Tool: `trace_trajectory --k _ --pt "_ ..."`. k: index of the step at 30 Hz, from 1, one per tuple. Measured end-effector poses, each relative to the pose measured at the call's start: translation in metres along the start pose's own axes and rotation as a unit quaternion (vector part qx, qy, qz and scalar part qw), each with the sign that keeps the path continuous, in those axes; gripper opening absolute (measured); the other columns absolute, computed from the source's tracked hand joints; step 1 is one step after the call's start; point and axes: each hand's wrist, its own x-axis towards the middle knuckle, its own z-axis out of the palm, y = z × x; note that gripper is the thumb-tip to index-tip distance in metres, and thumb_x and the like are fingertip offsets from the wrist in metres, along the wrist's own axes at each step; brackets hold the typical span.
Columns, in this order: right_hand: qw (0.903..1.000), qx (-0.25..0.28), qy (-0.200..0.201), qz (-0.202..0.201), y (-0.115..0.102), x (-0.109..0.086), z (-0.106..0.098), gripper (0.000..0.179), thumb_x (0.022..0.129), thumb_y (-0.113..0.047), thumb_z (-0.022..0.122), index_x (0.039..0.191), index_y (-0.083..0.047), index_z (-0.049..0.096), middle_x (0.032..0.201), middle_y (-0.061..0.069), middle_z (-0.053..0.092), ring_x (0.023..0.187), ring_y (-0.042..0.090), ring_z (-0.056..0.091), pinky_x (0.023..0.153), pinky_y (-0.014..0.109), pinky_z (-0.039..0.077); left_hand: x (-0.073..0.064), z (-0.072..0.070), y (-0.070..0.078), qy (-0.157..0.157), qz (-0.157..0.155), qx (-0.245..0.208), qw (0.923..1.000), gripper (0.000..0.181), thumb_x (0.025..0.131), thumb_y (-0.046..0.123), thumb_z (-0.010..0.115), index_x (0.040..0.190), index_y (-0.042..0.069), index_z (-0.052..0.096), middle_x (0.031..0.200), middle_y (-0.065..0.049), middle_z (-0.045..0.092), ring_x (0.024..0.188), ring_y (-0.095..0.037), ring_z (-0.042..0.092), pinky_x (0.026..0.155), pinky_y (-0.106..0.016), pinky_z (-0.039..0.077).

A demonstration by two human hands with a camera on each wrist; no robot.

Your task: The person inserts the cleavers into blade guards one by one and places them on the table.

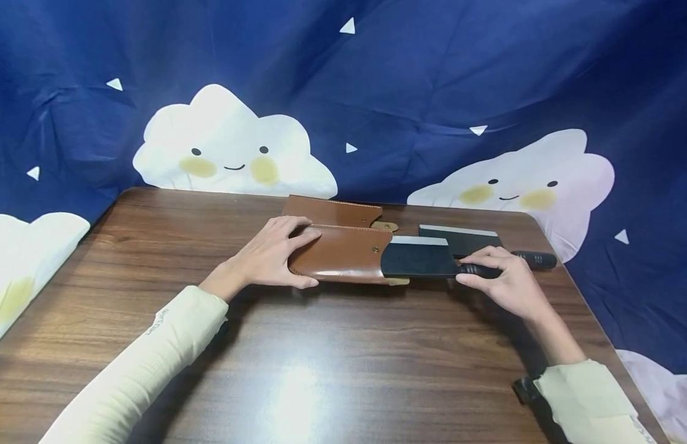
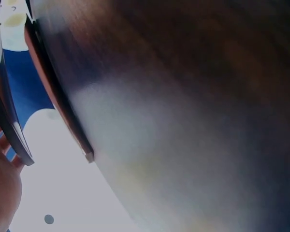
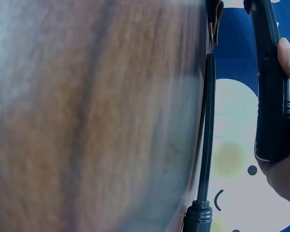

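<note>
My left hand (image 1: 270,254) grips the closed end of a brown leather knife sheath (image 1: 343,253), thumb at the near edge and fingers over the far side. A cleaver (image 1: 418,258) with a dark blade and pale edge sits partly inside its mouth; the rest of the blade is hidden by the leather. My right hand (image 1: 507,280) holds the cleaver's black ribbed handle (image 1: 479,270). In the right wrist view that handle (image 3: 274,106) lies against the fingers, raised off the table. The left wrist view shows the sheath (image 2: 7,111) edge-on, also lifted.
Behind, a second brown sheath (image 1: 332,209) with a tan snap strap (image 1: 385,226) lies on the wooden table (image 1: 377,364). A second cleaver (image 1: 460,239) rests at the far right, its handle (image 1: 534,259) near the table edge. A blue cloud-patterned curtain (image 1: 377,74) hangs behind.
</note>
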Motion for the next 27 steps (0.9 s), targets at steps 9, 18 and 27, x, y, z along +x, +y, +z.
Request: trace_trajectory --k 9,18,27 --pt "0.9995 -0.005 0.027 -0.017 -0.002 -0.001 0.006 0.024 0.075 -0.012 0.091 0.098 -0.010 0.082 0.093 -0.003 0.071 0.094 0.004 0.056 0.077 0.016 0.039 0.002 0.000 0.000 0.005 0.018 0.048 0.9987 0.094 0.072 0.078 0.066 0.139 0.011 0.061 0.135 -0.021 0.050 0.128 -0.037 0.045 0.106 -0.053 0.034" --pt "0.9996 -0.007 0.023 -0.017 -0.007 0.002 0.010 0.024 0.075 -0.015 0.091 0.097 -0.011 0.082 0.093 -0.004 0.071 0.096 0.007 0.057 0.080 0.015 0.039 0.003 0.001 0.002 0.007 0.023 0.049 0.9985 0.094 0.072 0.078 0.065 0.138 0.011 0.061 0.135 -0.021 0.050 0.127 -0.038 0.045 0.106 -0.053 0.034" --pt "0.9995 -0.004 0.025 -0.020 -0.012 0.005 0.017 0.024 0.074 -0.014 0.092 0.097 -0.012 0.083 0.092 -0.006 0.071 0.096 0.008 0.057 0.080 0.017 0.040 0.007 0.001 0.003 0.015 0.025 0.044 0.9986 0.094 0.072 0.078 0.066 0.138 0.011 0.061 0.135 -0.020 0.050 0.127 -0.037 0.045 0.105 -0.053 0.035"
